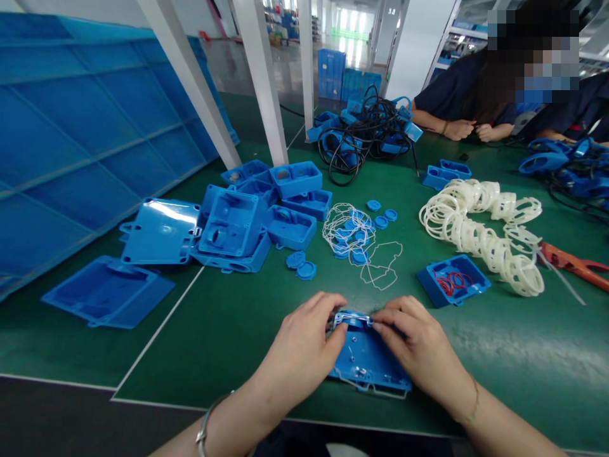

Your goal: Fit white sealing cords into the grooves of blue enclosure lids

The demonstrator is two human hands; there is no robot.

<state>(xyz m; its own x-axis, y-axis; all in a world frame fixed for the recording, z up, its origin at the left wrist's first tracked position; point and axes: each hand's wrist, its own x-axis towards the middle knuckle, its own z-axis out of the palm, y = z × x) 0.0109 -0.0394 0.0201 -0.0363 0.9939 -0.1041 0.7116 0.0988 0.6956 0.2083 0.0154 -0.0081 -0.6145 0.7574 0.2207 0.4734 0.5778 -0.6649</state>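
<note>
At six o'clock on the green mat [228, 330], my left hand [304, 346] and right hand [419, 349], both palm-down with fingers curled, pinch the thin white gasket [354, 315] against the flat blue plastic cover [366, 358], which lies between them.

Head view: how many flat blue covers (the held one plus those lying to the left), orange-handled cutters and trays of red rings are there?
Flat blue covers: 3
Orange-handled cutters: 1
Tray of red rings: 1
Total: 5
</note>
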